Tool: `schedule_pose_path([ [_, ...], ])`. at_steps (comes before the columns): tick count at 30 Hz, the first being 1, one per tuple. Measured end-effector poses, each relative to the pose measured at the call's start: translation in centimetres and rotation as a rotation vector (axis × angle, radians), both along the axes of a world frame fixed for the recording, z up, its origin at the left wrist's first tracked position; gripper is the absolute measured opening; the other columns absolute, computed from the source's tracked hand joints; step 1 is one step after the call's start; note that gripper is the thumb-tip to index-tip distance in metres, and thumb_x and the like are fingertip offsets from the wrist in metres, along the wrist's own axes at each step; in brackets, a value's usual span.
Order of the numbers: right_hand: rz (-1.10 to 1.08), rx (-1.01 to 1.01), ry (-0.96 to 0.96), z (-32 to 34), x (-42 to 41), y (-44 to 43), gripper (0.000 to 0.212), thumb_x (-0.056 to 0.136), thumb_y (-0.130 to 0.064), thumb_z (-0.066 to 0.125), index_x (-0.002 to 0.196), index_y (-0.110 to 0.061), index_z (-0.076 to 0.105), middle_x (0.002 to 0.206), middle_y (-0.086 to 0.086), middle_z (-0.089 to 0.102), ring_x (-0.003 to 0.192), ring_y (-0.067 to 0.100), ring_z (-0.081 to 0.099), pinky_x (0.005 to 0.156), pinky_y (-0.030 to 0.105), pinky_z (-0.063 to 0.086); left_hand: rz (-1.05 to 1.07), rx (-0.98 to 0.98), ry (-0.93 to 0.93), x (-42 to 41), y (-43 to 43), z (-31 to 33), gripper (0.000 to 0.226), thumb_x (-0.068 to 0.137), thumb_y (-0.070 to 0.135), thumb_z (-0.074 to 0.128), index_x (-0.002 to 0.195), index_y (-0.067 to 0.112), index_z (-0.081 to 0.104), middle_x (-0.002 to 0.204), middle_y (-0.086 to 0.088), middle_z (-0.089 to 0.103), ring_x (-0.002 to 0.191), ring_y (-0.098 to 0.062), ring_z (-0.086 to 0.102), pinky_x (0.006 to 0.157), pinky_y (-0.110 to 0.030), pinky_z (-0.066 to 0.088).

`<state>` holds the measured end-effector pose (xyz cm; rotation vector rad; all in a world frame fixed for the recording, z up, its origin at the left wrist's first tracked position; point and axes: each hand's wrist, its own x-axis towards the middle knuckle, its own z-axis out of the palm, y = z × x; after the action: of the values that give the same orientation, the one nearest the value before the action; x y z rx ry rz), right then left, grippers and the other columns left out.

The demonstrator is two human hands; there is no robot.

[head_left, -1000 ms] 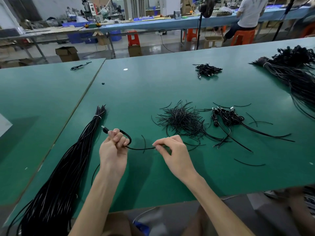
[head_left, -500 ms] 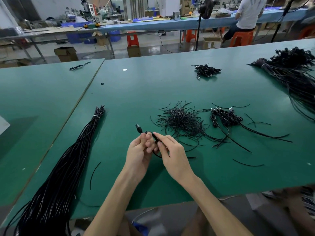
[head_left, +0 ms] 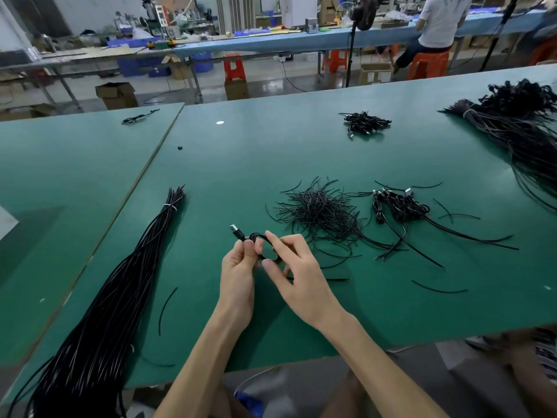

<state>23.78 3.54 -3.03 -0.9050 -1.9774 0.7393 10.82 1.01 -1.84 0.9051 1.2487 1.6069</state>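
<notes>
Both hands meet above the near middle of the green table (head_left: 271, 152); between them is a short black cable (head_left: 256, 237), wound into a small coil and held clear of the table top. The left hand (head_left: 241, 267) has its fingers curled and pinches the coil's left side against the thumb; the cable's plug (head_left: 236, 231) sticks out past the fingertips toward 11 o'clock, metal end outward. The right hand (head_left: 301, 276) grasps the same coil, with the forefinger laid over the top of the loop and the thumb under it; its other fingers are loosely bent.

From the hands, a heap of short black ties (head_left: 319, 212) lies near at 1 o'clock; a cluster of coiled cables (head_left: 398, 206) lies beyond it at 2 o'clock, long tails trailing to the right. A long cable bundle (head_left: 120, 282) runs from 8 o'clock up to 10 o'clock, bound near its far end by a white tie (head_left: 170, 206); a single loose strand (head_left: 165, 309) lies beside it. A smaller heap of cables (head_left: 366, 122) sits far off at 1 o'clock; a big dark bundle (head_left: 518, 125) fills the table's right edge.

Past the table a person (head_left: 437, 22) sits on an orange stool (head_left: 428, 64); a cardboard box (head_left: 375, 73) on the floor carries a label too small to read.
</notes>
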Motion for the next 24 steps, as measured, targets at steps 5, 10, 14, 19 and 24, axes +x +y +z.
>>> schedule_pose_path([
  [5, -0.007, 0.035, -0.098, 0.2, 0.0, -0.2, 0.061, 0.101, -0.021, 0.064, 0.157, -0.015, 0.040, 0.122, -0.002, 0.045, 0.091, 0.002, 0.050, 0.088, 0.026, 0.051, -0.057, 0.023, 0.022, -0.2, -0.2, -0.2, 0.030, 0.097, 0.037, 0.049, 0.081, 0.012, 0.055, 0.074, 0.010, 0.060, 0.074, -0.006, 0.060, 0.069, -0.021, 0.049],
  [10, -0.059, 0.008, -0.036, 0.8, 0.1, -0.2, 0.053, 0.099, -0.012, 0.064, 0.151, -0.013, 0.050, 0.114, 0.001, 0.051, 0.091, 0.014, 0.056, 0.091, 0.036, 0.052, -0.027, 0.019, 0.054, -0.1, -0.1, -0.4, 0.030, 0.100, 0.033, 0.050, 0.081, 0.012, 0.058, 0.077, 0.006, 0.058, 0.075, -0.013, 0.053, 0.074, -0.029, 0.046],
  [14, -0.035, -0.038, -0.035, 0.5, 0.2, -0.1, 0.051, 0.103, -0.008, 0.059, 0.152, -0.012, 0.048, 0.120, -0.001, 0.052, 0.083, 0.014, 0.061, 0.090, 0.034, 0.054, 0.055, 0.042, 0.179, -0.1, 0.2, -1.2, 0.032, 0.109, 0.014, 0.045, 0.082, 0.009, 0.060, 0.079, 0.003, 0.061, 0.070, -0.015, 0.051, 0.066, -0.026, 0.049],
  [19, -0.030, -0.016, -0.139, 0.2, 0.0, -0.1, 0.050, 0.106, -0.017, 0.053, 0.155, -0.013, 0.042, 0.127, 0.000, 0.051, 0.084, 0.016, 0.059, 0.089, 0.037, 0.054, 0.120, 0.035, 0.268, -0.1, 0.5, -1.8, 0.028, 0.108, 0.007, 0.046, 0.083, 0.005, 0.058, 0.078, 0.006, 0.064, 0.069, -0.012, 0.052, 0.067, -0.022, 0.047],
  [24, -0.063, -0.097, -0.001, 0.3, 0.3, 0.2, 0.050, 0.100, -0.005, 0.062, 0.149, -0.011, 0.053, 0.108, -0.004, 0.054, 0.071, 0.008, 0.056, 0.081, 0.023, 0.053, 0.082, 0.057, 0.296, -0.2, 0.2, -1.8, 0.029, 0.109, 0.010, 0.046, 0.083, 0.005, 0.059, 0.080, 0.000, 0.064, 0.076, -0.022, 0.059, 0.077, -0.045, 0.053],
])
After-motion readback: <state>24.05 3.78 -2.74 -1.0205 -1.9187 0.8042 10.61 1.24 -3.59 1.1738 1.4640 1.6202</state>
